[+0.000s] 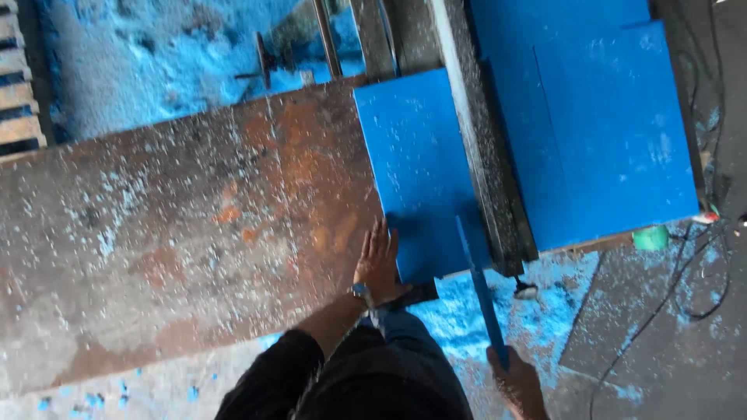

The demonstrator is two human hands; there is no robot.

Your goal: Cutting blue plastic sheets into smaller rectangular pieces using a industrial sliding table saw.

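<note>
Left hand (379,260) flat, open, on blue panel (420,175); right hand (520,386), partly cropped, grips blue strip (481,292), long axis running away from the body.

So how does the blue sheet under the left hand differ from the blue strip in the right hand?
The blue sheet is a wide rectangle lying flat on the rusty table; the blue strip is long and narrow, angled off the table edge. The left hand rests open-palmed at the sheet's edge, while the right hand grips the strip's near end. Both are the same bright blue and dusted with shavings.
</note>
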